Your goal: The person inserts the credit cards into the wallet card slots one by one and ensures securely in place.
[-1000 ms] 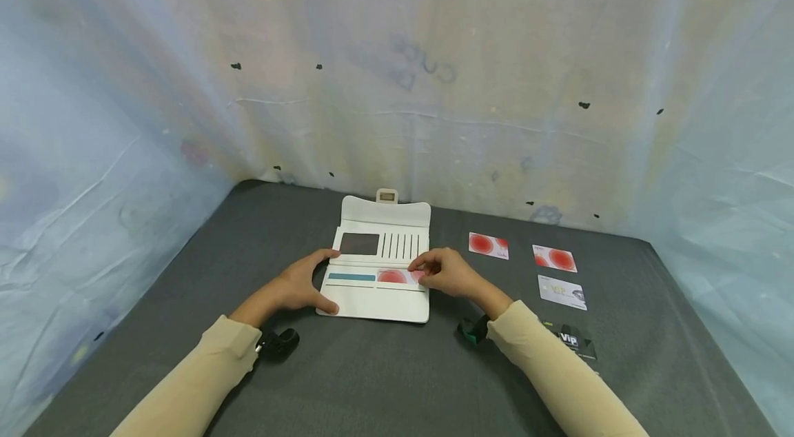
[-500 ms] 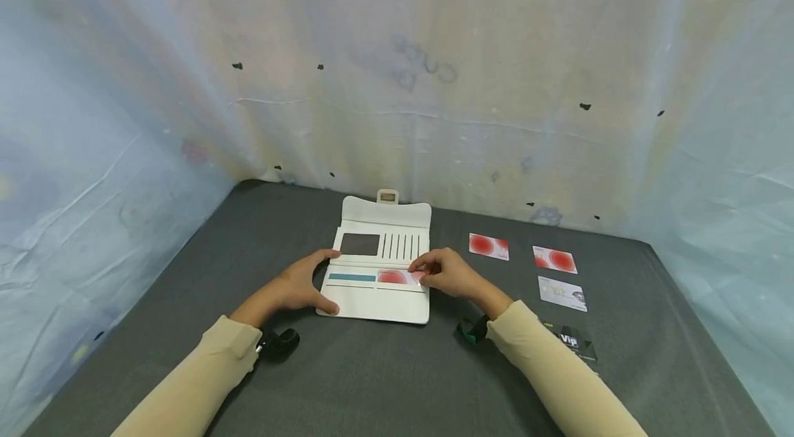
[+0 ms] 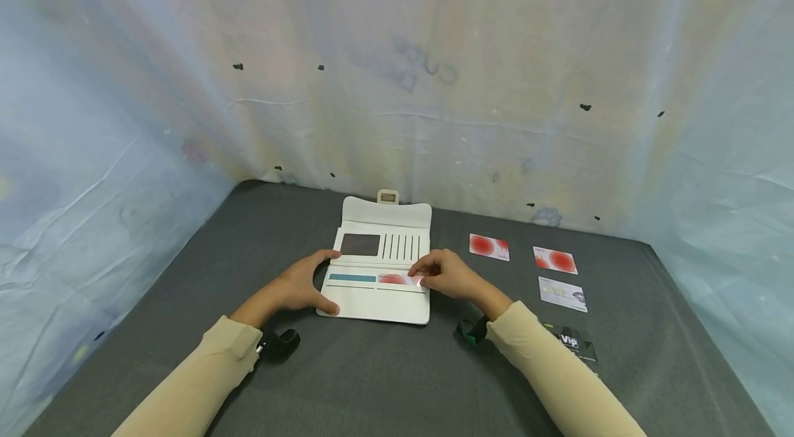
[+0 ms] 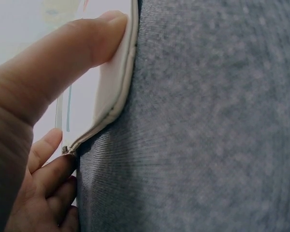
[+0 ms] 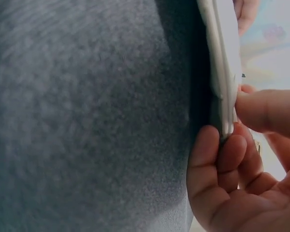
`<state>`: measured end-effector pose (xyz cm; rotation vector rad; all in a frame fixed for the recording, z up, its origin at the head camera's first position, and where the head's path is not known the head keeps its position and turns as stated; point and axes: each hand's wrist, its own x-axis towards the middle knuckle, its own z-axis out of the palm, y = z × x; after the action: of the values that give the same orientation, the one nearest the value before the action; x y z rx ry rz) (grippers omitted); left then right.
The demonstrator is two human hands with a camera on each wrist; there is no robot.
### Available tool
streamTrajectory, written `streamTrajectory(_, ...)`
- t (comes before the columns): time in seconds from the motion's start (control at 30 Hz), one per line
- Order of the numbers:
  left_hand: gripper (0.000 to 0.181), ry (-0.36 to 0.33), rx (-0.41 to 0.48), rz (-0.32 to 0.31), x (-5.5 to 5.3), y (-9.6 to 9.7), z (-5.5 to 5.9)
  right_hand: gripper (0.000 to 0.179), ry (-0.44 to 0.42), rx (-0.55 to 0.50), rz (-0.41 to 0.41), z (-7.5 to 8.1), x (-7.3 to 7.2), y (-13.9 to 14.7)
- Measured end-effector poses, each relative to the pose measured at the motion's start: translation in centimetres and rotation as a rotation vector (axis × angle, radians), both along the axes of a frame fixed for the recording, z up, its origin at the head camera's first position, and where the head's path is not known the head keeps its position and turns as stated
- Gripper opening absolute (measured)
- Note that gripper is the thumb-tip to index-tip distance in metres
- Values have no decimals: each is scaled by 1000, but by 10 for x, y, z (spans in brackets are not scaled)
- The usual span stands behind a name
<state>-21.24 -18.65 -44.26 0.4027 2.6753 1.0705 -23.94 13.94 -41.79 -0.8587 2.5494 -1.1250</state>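
Observation:
An opened white wallet (image 3: 372, 306) lies flat on the dark cloth, with a dark window (image 3: 360, 245) and several narrow slots on its upper panel. My left hand (image 3: 304, 283) holds its left side, thumb on the lower corner and fingers at the edge; the left wrist view shows that thumb (image 4: 87, 46) on the white cover. At the right of the lower panel, my right hand (image 3: 449, 273) pinches the end of a red-and-white card (image 3: 392, 279), its lower part hidden in a slot. A blue strip (image 3: 352, 278) shows in the slot beside it.
Right of the wallet lie two red-and-white cards, one nearer (image 3: 489, 247) and one farther right (image 3: 555, 260). Below them are a silver VIP card (image 3: 561, 293) and a black VIP card (image 3: 573, 339), partly covered by my right sleeve (image 3: 546, 361). A pale curtain (image 3: 403, 92) hangs behind.
The red-and-white card has slid lower into its slot, so less of it shows. Both hands stay almost in the same place.

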Motion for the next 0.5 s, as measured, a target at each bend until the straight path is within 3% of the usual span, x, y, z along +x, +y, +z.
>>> streamTrajectory(0.5,108,-5,-6,-1,0,1,2,28,-16,38,-3,-2,3,0)
